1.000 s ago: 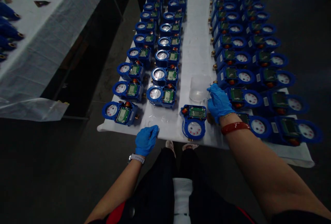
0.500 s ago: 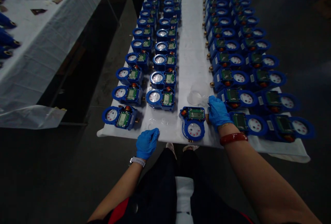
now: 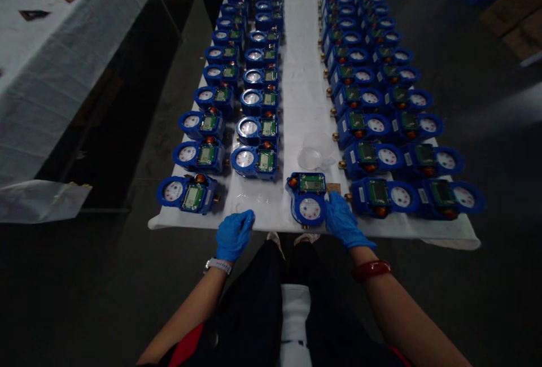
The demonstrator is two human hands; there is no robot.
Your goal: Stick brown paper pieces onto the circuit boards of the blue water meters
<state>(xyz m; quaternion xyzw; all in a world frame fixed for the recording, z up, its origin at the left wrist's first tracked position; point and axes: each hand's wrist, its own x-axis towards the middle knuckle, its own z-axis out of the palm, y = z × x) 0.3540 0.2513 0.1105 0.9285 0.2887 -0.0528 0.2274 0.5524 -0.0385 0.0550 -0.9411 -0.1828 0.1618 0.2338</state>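
My right hand, in a blue nitrile glove, lies against the right side of a blue water meter with a round white dial and green display. That meter stands alone near the front edge of the white-covered table. A small brown tag sits just above my fingers. My left hand, also gloved, rests at the table's front edge with its fingers together, holding nothing. A clear plastic cup stands behind the lone meter.
Long, close rows of blue meters run away on both sides of the table's central strip. A second cloth-covered table stands at the far left, with a plastic sheet hanging off it. Cardboard lies at the upper right.
My right hand has moved down and left, from beside the cup to the lone meter's right side. The whole view has shifted, with the table sliding left. My left hand has barely moved.
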